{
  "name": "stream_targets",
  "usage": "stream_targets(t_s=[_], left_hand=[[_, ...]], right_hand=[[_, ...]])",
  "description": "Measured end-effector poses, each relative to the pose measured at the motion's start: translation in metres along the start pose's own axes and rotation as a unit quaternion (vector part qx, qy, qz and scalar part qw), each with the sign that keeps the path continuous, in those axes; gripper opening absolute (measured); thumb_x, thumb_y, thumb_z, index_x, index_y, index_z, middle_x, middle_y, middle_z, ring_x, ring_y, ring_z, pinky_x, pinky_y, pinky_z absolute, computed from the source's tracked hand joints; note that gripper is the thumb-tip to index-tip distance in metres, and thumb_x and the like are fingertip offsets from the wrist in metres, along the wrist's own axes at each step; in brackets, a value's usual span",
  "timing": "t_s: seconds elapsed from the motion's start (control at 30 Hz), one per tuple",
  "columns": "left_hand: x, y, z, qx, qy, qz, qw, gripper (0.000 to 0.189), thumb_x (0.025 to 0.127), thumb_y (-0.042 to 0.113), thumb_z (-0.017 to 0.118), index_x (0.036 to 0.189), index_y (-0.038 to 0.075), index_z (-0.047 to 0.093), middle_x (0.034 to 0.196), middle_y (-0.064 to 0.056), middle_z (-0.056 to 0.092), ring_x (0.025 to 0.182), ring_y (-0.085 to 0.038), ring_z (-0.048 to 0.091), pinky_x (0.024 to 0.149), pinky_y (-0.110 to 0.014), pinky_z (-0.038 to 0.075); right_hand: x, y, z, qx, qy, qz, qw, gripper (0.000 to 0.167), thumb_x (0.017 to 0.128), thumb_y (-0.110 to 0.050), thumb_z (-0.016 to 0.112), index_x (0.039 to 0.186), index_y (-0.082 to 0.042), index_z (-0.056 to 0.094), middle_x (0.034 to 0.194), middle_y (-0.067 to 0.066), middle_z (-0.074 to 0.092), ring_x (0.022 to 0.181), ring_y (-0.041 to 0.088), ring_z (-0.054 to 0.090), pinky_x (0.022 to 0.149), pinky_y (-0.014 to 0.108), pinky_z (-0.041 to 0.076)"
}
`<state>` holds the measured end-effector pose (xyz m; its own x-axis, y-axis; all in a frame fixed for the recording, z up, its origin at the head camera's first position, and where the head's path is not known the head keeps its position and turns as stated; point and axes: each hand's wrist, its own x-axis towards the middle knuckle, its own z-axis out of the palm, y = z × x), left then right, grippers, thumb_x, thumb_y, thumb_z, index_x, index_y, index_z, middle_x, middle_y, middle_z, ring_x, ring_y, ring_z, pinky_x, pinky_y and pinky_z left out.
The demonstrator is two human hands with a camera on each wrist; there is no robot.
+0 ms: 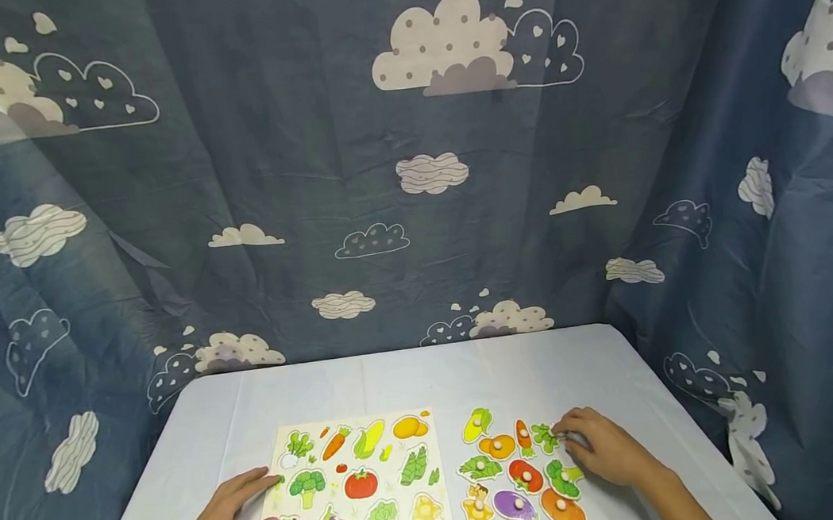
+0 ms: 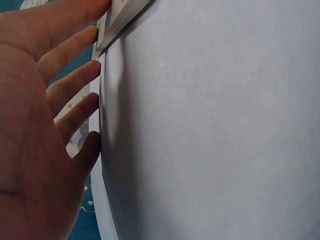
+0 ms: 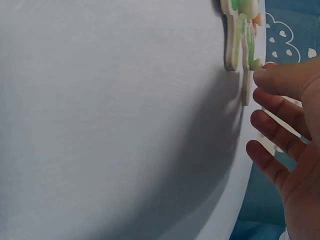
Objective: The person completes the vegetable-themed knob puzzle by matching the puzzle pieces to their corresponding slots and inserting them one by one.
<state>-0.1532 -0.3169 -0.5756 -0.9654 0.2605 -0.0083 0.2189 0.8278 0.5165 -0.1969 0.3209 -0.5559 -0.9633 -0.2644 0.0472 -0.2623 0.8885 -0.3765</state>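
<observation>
Head view: board (image 1: 389, 480) beside vegetable pieces (image 1: 525, 476) on desk (image 1: 367, 382).
Left hand (image 1: 224, 514): loosely spread, gripping nothing, touching board's edge, likely steadying it.
Right hand (image 1: 601, 446): nearly closed, pinching leafy piece (image 1: 543, 437) at cluster's right.

- Board (image 1: 390, 486), bench (image 1: 367, 384), left hand (image 1: 224, 517): cut off by head view's bottom edge
- Right hand (image 1: 598, 445): in its wrist view, thumb mostly hides index finger
- Grip on leafy piece (image 1: 543, 438): unclear

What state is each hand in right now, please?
Left hand: open, touching the vegetable puzzle board.
Right hand: at the leafy green vegetable piece; whether its grip is closed on the knob cannot be told.
</observation>
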Motion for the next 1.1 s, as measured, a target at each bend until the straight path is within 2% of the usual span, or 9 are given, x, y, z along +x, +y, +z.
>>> stream_targets(t_s=[0.23, 0.43, 0.57, 0.73, 0.93, 1.1], left_hand=[[-0.001, -0.001, -0.005, 0.012, 0.011, 0.004, 0.9999, 0.059, 0.086, 0.056, 0.077, 0.136, 0.026, 0.066, 0.148, -0.013, 0.056, 0.133, -0.042, 0.052, 0.103, -0.066, 0.049], [-0.003, -0.003, -0.008, -0.01, -0.01, -0.011, 0.9998, 0.059, 0.087, 0.053, 0.077, 0.137, 0.024, 0.066, 0.15, -0.016, 0.054, 0.136, -0.046, 0.048, 0.104, -0.07, 0.045], [-0.002, -0.004, -0.004, -0.026, -0.025, -0.03, 0.9989, 0.059, 0.087, 0.055, 0.076, 0.137, 0.026, 0.065, 0.153, -0.016, 0.052, 0.139, -0.047, 0.045, 0.105, -0.072, 0.043], [0.001, -0.004, 0.002, -0.035, -0.032, -0.03, 0.9984, 0.059, 0.087, 0.057, 0.075, 0.138, 0.028, 0.065, 0.153, -0.015, 0.051, 0.139, -0.047, 0.044, 0.107, -0.071, 0.043], [-0.002, -0.002, 0.001, -0.021, -0.007, -0.013, 0.9997, 0.056, 0.087, 0.055, 0.075, 0.137, 0.03, 0.065, 0.151, -0.012, 0.054, 0.137, -0.045, 0.047, 0.106, -0.069, 0.045], [-0.005, 0.001, 0.002, -0.006, 0.017, 0.001, 0.9998, 0.055, 0.089, 0.053, 0.075, 0.137, 0.029, 0.066, 0.149, -0.009, 0.056, 0.134, -0.041, 0.051, 0.105, -0.066, 0.047]], right_hand=[[0.005, -0.002, 0.006, 0.016, 0.006, -0.003, 0.9999, 0.027, 0.092, -0.014, 0.076, 0.117, -0.023, 0.073, 0.118, -0.01, 0.066, 0.117, 0.021, 0.065, 0.103, 0.047, 0.056], [0.009, -0.004, 0.013, 0.007, 0.012, -0.014, 0.9998, 0.027, 0.095, -0.018, 0.074, 0.121, -0.025, 0.072, 0.115, -0.015, 0.065, 0.109, 0.011, 0.064, 0.098, 0.041, 0.058], [0.009, -0.004, 0.017, -0.01, 0.02, 0.0, 0.9998, 0.025, 0.096, -0.019, 0.073, 0.119, -0.029, 0.073, 0.11, -0.02, 0.062, 0.103, 0.003, 0.059, 0.093, 0.035, 0.058], [0.006, -0.005, 0.017, -0.016, 0.028, 0.024, 0.9992, 0.023, 0.094, -0.015, 0.075, 0.111, -0.03, 0.076, 0.103, -0.021, 0.062, 0.094, -0.001, 0.054, 0.087, 0.031, 0.058], [0.009, -0.004, 0.016, -0.022, 0.03, 0.007, 0.9993, 0.024, 0.093, -0.014, 0.075, 0.112, -0.028, 0.077, 0.102, -0.02, 0.063, 0.089, -0.003, 0.051, 0.082, 0.026, 0.057], [0.007, -0.002, 0.012, -0.027, 0.043, -0.011, 0.9986, 0.021, 0.092, -0.014, 0.077, 0.109, -0.026, 0.078, 0.1, -0.02, 0.063, 0.09, -0.002, 0.052, 0.081, 0.027, 0.056]])
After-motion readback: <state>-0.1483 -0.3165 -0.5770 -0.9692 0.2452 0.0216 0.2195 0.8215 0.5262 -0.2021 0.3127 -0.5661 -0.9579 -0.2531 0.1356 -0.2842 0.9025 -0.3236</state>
